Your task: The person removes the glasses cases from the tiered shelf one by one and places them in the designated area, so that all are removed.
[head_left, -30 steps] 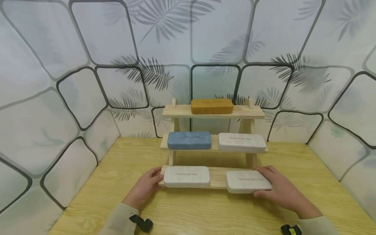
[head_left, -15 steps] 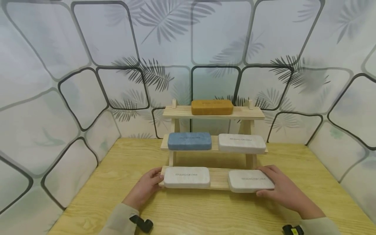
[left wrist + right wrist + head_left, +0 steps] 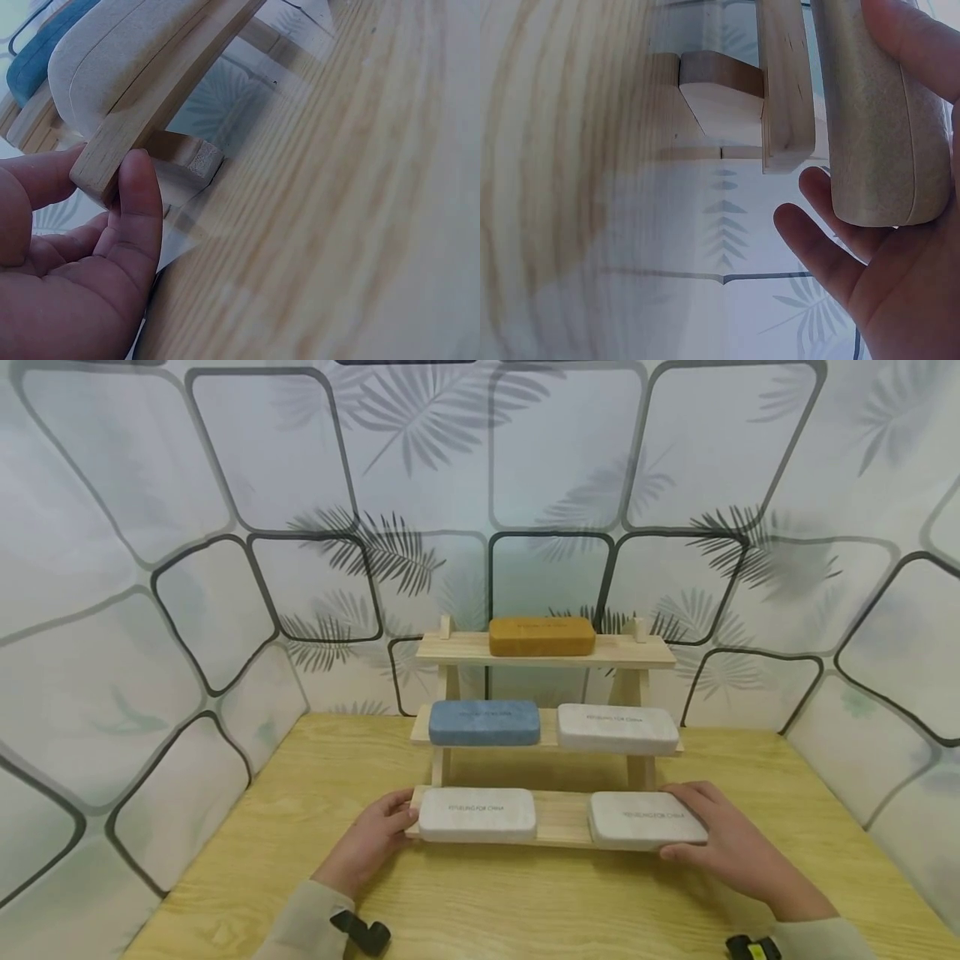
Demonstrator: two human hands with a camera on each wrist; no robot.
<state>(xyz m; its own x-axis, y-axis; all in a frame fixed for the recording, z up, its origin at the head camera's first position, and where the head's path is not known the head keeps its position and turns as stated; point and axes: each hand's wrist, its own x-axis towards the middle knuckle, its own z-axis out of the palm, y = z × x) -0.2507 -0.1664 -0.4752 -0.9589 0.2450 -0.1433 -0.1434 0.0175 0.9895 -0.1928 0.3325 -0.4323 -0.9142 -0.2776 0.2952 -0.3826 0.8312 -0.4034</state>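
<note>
A three-tier wooden stand (image 3: 562, 818) faces me. My left hand (image 3: 371, 839) pinches the left end of its lowest board, thumb and fingers on either side of the wood in the left wrist view. Beside that hand, a white glasses case (image 3: 477, 816) lies on the same board. My right hand (image 3: 727, 843) grips another white glasses case (image 3: 645, 821) by its right end, over the right part of the lowest board. In the right wrist view a narrow gap shows between this held case (image 3: 881, 135) and the board (image 3: 786, 90).
On the middle tier sit a blue glasses case (image 3: 484, 723) and a white one (image 3: 617, 729). An orange glasses case (image 3: 542, 637) occupies the top tier. The stand is on a wood-grain table (image 3: 300, 793), with patterned fabric (image 3: 420, 468) behind and at both sides.
My right hand has shifted the held white case rightward and slightly back along the lowest board. The left hand keeps its place on the board's end.
</note>
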